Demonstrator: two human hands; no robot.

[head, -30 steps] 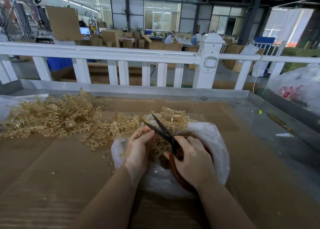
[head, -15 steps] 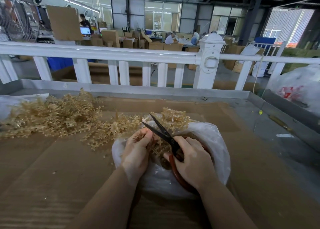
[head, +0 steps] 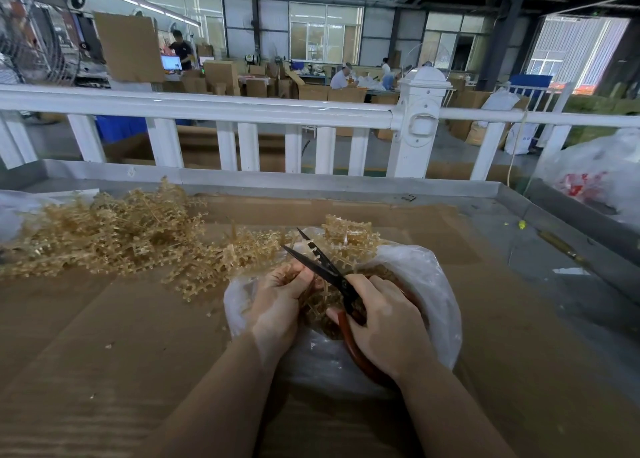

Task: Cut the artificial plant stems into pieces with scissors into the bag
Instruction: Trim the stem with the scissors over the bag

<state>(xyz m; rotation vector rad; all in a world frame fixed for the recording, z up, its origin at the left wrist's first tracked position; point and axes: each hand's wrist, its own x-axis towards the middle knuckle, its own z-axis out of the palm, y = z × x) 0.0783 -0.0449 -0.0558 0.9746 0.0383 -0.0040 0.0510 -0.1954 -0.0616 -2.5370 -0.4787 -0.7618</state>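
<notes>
Little has shifted: left hand (head: 277,305) still pinches a stem piece (head: 320,302) over the plastic bag (head: 429,284) at the worktop's near edge; right hand (head: 384,322) grips open scissors (head: 320,263). Risk: blades nicking left fingers or bag film.

stems (head: 114,239): tan plastic heap, left of bag
scissors (head: 320,265): black blades open over bag
bag (head: 429,284): clear, open, holds cut pieces
</notes>
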